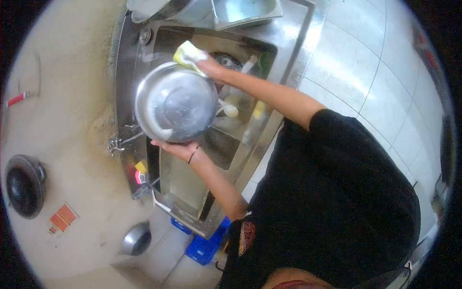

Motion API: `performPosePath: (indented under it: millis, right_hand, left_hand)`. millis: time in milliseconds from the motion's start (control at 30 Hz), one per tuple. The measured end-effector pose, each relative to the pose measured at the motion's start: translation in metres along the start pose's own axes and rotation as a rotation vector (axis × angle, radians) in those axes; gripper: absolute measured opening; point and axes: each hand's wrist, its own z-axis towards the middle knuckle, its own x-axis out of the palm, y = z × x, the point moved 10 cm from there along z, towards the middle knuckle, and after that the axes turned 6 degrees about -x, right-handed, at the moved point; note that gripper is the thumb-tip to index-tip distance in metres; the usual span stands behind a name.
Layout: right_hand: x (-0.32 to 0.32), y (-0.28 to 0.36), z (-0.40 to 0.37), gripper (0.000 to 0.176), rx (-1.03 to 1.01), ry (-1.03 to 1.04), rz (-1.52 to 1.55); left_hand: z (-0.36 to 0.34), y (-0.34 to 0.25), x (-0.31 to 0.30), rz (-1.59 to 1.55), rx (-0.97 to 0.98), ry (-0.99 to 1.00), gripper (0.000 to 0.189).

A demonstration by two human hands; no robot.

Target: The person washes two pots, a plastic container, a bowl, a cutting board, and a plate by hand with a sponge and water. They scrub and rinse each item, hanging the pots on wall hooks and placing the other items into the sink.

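A large shiny metal bowl [185, 108] is held tilted above the sink, with white suds on its surface. My left hand [177, 150], with a dark band at the wrist, grips the bowl's near-faucet edge from below. My right hand [209, 67] is closed on a yellow and white sponge [188, 54], pressed at the opposite side of the rim. Beneath the bowl, the metal sink [272, 48] holds a pale spoon-like utensil [231, 111], a green item [264, 63] and other things partly hidden by the bowl and my arm.
A faucet [115, 144] sits along the wall side. A rectangular metal pan [245, 10] stands on the counter beyond my right hand. Blue crates [201, 250] are below the sink's other end. A dark wok [25, 187] and a metal bowl [136, 238] are by the wall.
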Motion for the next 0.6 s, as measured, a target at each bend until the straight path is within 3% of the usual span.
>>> performPosePath:
  millis: [67, 100, 133, 167, 200, 233, 267, 333, 433, 467, 533, 600]
  right_hand:
    - [-0.027, -0.017, -0.018, 0.039, 0.028, -0.243, 0.043]
    - [-0.032, 0.013, -0.054, 0.036, 0.14, -0.409, -0.09]
    - [-0.034, -0.014, -0.06, 0.038, -0.037, -0.518, -0.084]
    - [-0.034, 0.015, -0.088, 0.04, 0.057, -0.583, -0.151]
    - [-0.035, 0.014, -0.102, 0.043, 0.019, -0.682, -0.146]
    - [-0.033, -0.002, -0.103, 0.047, 0.058, -0.654, -0.204]
    - [-0.026, -0.007, -0.105, 0.051, 0.224, -0.557, 0.0]
    - [-0.018, 0.011, -0.087, 0.053, 0.194, -0.324, -0.011]
    - [-0.001, 0.048, -0.061, 0.04, 0.099, -0.051, 0.0]
    - [0.001, 0.052, -0.056, 0.04, 0.094, -0.044, 0.015]
    - [0.003, 0.025, -0.055, 0.033, 0.393, -0.118, 0.207]
    - [0.028, -0.037, -0.025, 0.029, 0.297, 0.033, 0.457]
  left_hand:
    - [0.012, 0.026, -0.006, -0.154, -0.035, 0.078, 0.064]
    - [0.012, 0.032, 0.005, -0.141, -0.053, 0.107, 0.063]
    - [0.016, 0.034, 0.006, -0.161, 0.01, 0.148, 0.062]
    - [0.006, 0.03, 0.018, -0.124, 0.03, 0.156, 0.062]
    - [-0.004, 0.024, 0.025, -0.087, 0.053, 0.162, 0.062]
    - [-0.005, 0.025, 0.019, -0.077, 0.002, 0.157, 0.061]
    - [-0.003, 0.02, 0.008, -0.058, -0.047, 0.15, 0.06]
    - [-0.001, 0.003, 0.0, 0.062, -0.184, 0.217, 0.054]
    - [0.009, -0.013, -0.029, 0.063, -0.214, 0.217, 0.057]
    - [0.014, -0.014, -0.038, 0.072, -0.2, 0.217, 0.057]
    - [0.018, -0.007, -0.05, 0.202, -0.168, 0.348, 0.062]
    - [0.014, -0.014, -0.034, 0.113, -0.101, 0.351, 0.067]
